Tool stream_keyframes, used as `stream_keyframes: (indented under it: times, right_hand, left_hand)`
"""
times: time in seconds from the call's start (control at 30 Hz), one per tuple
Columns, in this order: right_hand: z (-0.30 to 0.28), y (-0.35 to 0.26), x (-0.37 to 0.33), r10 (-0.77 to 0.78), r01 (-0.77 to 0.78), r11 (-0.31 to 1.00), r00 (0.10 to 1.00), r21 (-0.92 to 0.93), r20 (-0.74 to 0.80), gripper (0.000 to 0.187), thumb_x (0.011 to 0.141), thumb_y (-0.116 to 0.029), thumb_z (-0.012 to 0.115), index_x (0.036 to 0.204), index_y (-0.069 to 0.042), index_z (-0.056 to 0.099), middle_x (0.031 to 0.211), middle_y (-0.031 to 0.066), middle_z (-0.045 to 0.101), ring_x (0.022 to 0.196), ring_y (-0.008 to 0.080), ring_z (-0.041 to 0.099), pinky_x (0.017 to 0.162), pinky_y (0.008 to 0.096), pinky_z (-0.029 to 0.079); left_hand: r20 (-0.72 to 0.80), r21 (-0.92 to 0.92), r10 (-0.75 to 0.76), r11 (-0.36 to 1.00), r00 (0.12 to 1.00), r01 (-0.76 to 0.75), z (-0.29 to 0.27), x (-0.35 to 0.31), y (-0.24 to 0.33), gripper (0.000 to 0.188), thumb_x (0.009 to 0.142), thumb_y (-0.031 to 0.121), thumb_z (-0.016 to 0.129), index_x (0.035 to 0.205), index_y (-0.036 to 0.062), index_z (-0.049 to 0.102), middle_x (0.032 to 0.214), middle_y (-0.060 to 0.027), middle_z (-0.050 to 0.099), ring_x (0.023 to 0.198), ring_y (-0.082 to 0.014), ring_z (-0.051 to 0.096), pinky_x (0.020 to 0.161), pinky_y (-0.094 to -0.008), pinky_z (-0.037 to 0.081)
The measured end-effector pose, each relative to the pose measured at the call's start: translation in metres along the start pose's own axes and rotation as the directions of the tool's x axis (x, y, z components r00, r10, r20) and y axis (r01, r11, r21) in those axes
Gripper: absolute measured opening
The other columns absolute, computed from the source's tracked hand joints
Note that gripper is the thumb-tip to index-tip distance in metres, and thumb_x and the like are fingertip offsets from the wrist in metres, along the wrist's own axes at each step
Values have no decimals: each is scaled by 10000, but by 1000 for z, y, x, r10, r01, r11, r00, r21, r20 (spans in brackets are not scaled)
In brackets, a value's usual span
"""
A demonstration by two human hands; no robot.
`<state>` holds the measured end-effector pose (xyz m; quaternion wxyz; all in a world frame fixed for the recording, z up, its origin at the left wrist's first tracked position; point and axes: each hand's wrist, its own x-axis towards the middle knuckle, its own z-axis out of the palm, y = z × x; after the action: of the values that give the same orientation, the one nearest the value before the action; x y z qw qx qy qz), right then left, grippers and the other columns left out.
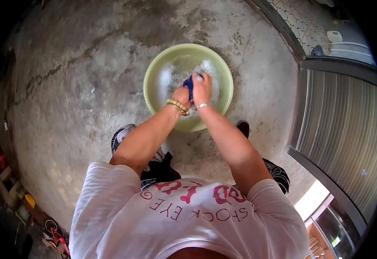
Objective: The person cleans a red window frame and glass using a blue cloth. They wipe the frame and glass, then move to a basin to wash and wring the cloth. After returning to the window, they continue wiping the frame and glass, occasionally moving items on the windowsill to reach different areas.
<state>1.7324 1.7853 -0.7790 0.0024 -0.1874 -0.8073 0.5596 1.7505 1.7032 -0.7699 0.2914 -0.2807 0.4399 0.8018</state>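
Note:
A pale green round basin (227, 73) stands on the floor in front of me, with soapy water and white suds (166, 80) in it. Over its middle, both my hands grip a bunched dark blue cloth (188, 86). My left hand (181, 94), below a wrist with beaded bracelets, is closed against the cloth's lower left side. Wrapped round its right side is my right hand (202, 88), with a silvery bracelet at the wrist. The hands almost touch, and they hide much of the cloth. Some foam clings near the right fingers.
Stained concrete floor (89, 90) surrounds the basin. My dark shoe (243, 128) is close to its lower right. A ribbed metal shutter or door panel (339, 129) lies to the right. Mixed clutter, including a small red bicycle (58, 238), lines the lower left.

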Motion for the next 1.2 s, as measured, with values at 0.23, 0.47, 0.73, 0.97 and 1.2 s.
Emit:
stream_keyframes:
  times: [0.23,0.47,0.73,0.97,1.2]
  right_hand:
    - [9,-8,-44,-58,57,998,992,16,116,362,895,-315,601,881,46,607,978,227,555,947,383,525,881,420,402]
    - [-29,44,36,-210,365,716,925,-595,315,360,903,-317,620,1102,-18,602,1189,200,513,1083,365,477,961,430,392]
    - [-18,73,1,61,546,547,730,-635,681,527,803,-257,697,1281,-114,526,1362,195,410,1191,372,444,991,442,406]
    - [-6,-44,-63,-267,397,905,812,-156,519,292,806,-314,697,802,-43,588,930,144,549,788,362,583,694,444,482]
    - [7,-4,2,-132,154,955,986,-252,103,311,940,-303,530,790,-32,567,845,189,581,809,404,568,722,493,438]
  left_hand:
    - [-139,-475,-273,862,952,178,-28,12,-10,311,1008,228,395,1165,-4,531,1135,-182,616,980,-297,625,886,-418,509]
    - [-437,211,265,959,859,-189,-36,3,18,395,956,293,566,1182,-30,593,1057,-116,681,911,-205,633,810,-330,490]
    - [-454,160,-207,938,867,307,-87,50,-48,627,881,471,638,1392,202,394,1436,-118,419,1226,-375,485,904,-619,435]
    - [86,-189,-125,972,988,139,-78,17,-10,277,956,292,550,1088,51,580,1001,-143,647,871,-263,652,788,-413,549]
    - [-48,-192,2,981,999,-11,-39,30,-27,265,986,233,425,1063,55,606,1062,-145,650,989,-260,622,882,-410,503]
